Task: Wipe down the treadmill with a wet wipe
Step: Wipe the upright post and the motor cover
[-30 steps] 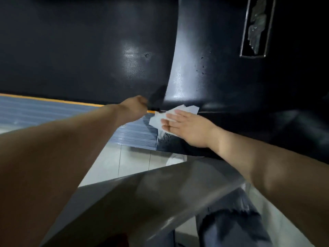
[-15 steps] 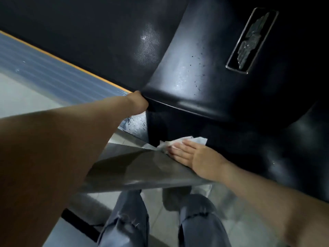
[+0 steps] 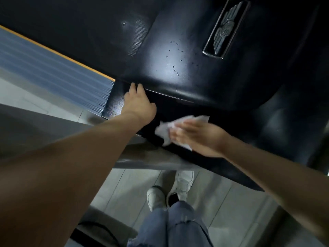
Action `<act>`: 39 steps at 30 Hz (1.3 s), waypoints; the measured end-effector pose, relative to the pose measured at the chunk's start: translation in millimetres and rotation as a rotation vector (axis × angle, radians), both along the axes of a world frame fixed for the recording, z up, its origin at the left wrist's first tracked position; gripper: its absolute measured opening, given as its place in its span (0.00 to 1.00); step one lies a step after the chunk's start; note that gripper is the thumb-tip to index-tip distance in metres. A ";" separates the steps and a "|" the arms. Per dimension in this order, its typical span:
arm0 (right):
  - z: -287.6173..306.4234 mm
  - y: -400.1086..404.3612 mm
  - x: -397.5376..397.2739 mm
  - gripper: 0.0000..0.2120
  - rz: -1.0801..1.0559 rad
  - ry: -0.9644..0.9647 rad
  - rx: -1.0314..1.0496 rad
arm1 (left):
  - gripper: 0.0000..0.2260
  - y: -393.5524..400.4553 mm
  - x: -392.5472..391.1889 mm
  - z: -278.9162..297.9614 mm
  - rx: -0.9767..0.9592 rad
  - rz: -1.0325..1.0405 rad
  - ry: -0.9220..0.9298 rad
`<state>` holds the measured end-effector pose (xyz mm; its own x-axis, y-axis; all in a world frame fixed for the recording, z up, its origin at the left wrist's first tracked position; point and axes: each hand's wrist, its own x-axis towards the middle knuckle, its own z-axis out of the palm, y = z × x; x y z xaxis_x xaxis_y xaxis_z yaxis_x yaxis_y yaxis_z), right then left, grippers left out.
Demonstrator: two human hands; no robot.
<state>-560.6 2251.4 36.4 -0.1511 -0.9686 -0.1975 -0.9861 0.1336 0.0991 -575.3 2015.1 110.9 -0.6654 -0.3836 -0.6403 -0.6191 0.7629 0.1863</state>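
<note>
The treadmill (image 3: 178,72) is the biggest thing here, and it fills the top of the frame. Its belt (image 3: 74,32) is dark and sits in the upper left. Its shiny black cover (image 3: 187,77) bulges out in the upper middle, with little specks on it. A grey ribbed rail (image 3: 53,75) with a thin orange line runs down from the left edge toward the middle. A grey bar (image 3: 58,127) crosses the frame below it, from the left side to the middle. Pale floor tiles (image 3: 240,211) show at the bottom. Blue jeans (image 3: 178,229) and two white shoes (image 3: 156,198) are at the bottom middle. A silver badge (image 3: 225,29) with wings sits on the cover in the upper right. The left hand (image 3: 138,106) is in the middle of the frame, with its fingers reaching up to touch the lower edge of the cover; they look straight, not curled round anything. The right hand (image 3: 199,138) is just to the right of it and lower, a bit blurry. Its fingers lie flat and close together, pressing the white wipe (image 3: 165,130) against the black side of the treadmill under the cover. The crumpled wipe sticks out past the fingertips on the left and on top.
</note>
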 end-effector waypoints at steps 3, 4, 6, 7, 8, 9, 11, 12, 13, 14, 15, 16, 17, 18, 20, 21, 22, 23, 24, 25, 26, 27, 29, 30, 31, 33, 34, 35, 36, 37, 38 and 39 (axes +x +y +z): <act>17.3 -4.2 -24.1 0.28 -0.424 0.052 -0.183 | 0.33 12.3 13.8 0.1 0.031 -0.053 0.082; 17.8 -1.6 -11.6 0.28 -0.520 0.030 -0.232 | 0.33 15.4 18.1 0.7 0.051 -0.070 0.085; 9.4 12.8 37.0 0.29 -0.426 -0.011 -0.213 | 0.32 20.8 27.4 3.3 0.094 -0.107 0.060; 7.6 26.6 62.9 0.31 -0.263 -0.029 -0.132 | 0.32 23.5 31.5 5.1 0.113 -0.129 0.041; 6.7 42.3 81.8 0.33 -0.131 -0.059 -0.030 | 0.32 26.2 34.7 7.1 0.126 -0.150 0.018; 6.5 55.2 86.9 0.34 -0.088 -0.074 0.030 | 0.32 29.1 36.7 8.6 0.131 -0.170 -0.007; 11.0 67.8 66.4 0.35 -0.054 -0.060 0.030 | 0.34 37.6 39.4 10.1 0.124 -0.239 -0.071; 12.1 69.3 50.0 0.35 -0.024 0.042 0.036 | 0.35 44.7 41.7 10.9 0.121 -0.292 -0.098; 13.3 71.6 31.4 0.34 -0.058 0.115 0.035 | 0.35 52.7 44.5 10.4 0.123 -0.346 -0.103; 18.7 72.8 12.7 0.32 -0.181 0.139 0.001 | 0.36 60.2 47.7 10.0 0.130 -0.391 -0.092; 22.8 75.2 0.0 0.30 -0.382 0.149 -0.093 | 0.36 66.6 51.0 9.8 0.138 -0.422 -0.069; 24.9 75.9 -0.7 0.29 -0.592 0.148 -0.164 | 0.36 72.0 54.5 9.8 0.144 -0.439 -0.034; 22.5 73.5 8.4 0.28 -0.728 0.144 -0.234 | 0.35 76.6 58.0 9.4 0.145 -0.448 0.011; 15.5 72.0 27.3 0.29 -0.738 0.152 -0.228 | 0.35 81.4 61.5 9.2 0.139 -0.456 0.058; -5.5 81.0 82.7 0.32 -0.388 0.141 -0.083 | 0.34 91.2 67.4 7.2 0.125 -0.474 0.154; -12.8 92.9 107.1 0.33 -0.180 0.103 -0.016 | 0.33 96.6 69.5 5.0 0.116 -0.480 0.206; -14.3 105.7 117.0 0.32 -0.047 0.058 0.021 | 0.32 101.2 71.9 1.2 0.111 -0.480 0.260; -12.1 115.4 112.9 0.30 0.032 0.015 0.050 | 0.30 105.4 74.2 -4.0 0.118 -0.462 0.310; -13.8 123.3 102.4 0.29 0.094 0.004 0.065 | 0.29 109.6 77.5 -9.8 0.141 -0.425 0.343; -14.1 128.5 90.3 0.28 0.105 -0.032 0.072 | 0.28 113.8 82.2 -17.2 0.169 -0.384 0.369; -12.4 130.4 74.9 0.26 0.040 -0.086 0.062 | 0.27 118.1 86.4 -25.4 0.181 -0.356 0.412; -6.2 129.1 55.7 0.24 -0.073 -0.093 0.014 | 0.26 122.3 90.3 -34.3 0.169 -0.345 0.469; 2.3 125.7 15.1 0.22 -0.323 -0.037 -0.203 | 0.25 129.6 96.8 -50.6 0.106 -0.327 0.603; 7.7 124.3 0.9 0.22 -0.481 -0.025 -0.310 | 0.25 132.9 98.4 -57.3 0.090 -0.295 0.654; 13.3 123.8 -4.4 0.23 -0.666 -0.034 -0.364 | 0.24 136.7 99.4 -62.2 0.096 -0.247 0.691; 9.2 127.7 10.0 0.24 -0.877 -0.021 -0.467 | 0.23 143.7 99.5 -71.2 0.128 -0.161 0.762; 2.0 133.9 30.7 0.25 -0.839 -0.016 -0.481 | 0.23 145.8 100.0 -76.1 0.122 -0.152 0.795; -6.6 144.7 57.9 0.26 -0.704 -0.017 -0.439 | 0.23 147.4 101.3 -81.3 0.090 -0.171 0.820; -13.7 159.1 85.4 0.28 -0.538 -0.021 -0.366 | 0.24 148.6 102.9 -86.8 0.042 -0.208 0.835; -16.2 175.1 108.0 0.30 -0.395 -0.042 -0.295 | 0.25 150.3 104.2 -91.9 -0.008 -0.256 0.841; -17.5 189.9 120.8 0.31 -0.297 -0.053 -0.244 | 0.26 153.0 105.4 -95.8 -0.048 -0.311 0.845; -16.6 198.5 121.5 0.31 -0.239 -0.062 -0.209 | 0.26 156.1 105.8 -99.4 -0.073 -0.368 0.854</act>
<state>-439.1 2449.9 19.8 -0.3730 -0.9277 -0.0135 -0.9277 0.3731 -0.0142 -469.5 2171.2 11.5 -0.9874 -0.0749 0.1395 -0.0111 0.9117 0.4107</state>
